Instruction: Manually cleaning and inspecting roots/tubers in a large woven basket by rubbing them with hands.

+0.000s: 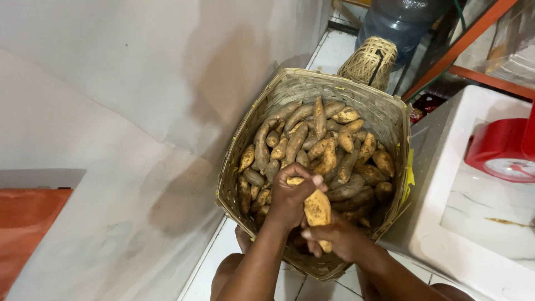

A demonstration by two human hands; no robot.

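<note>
A large woven basket (384,114) stands on the floor, filled with several dirt-covered sweet potatoes (320,136). Over its near side both my hands hold one pale orange sweet potato (318,210), roughly upright. My left hand (290,195) wraps over its top end, thumb pressed on the tip. My right hand (337,237) cups its lower end from beneath. My knees show below the basket.
A pale wall runs along the left, close to the basket. A white counter (446,223) with a red weighing scale (501,150) sits at right. Behind the basket are a small woven basket (369,61) and a big water jug (401,22). The floor is white tile.
</note>
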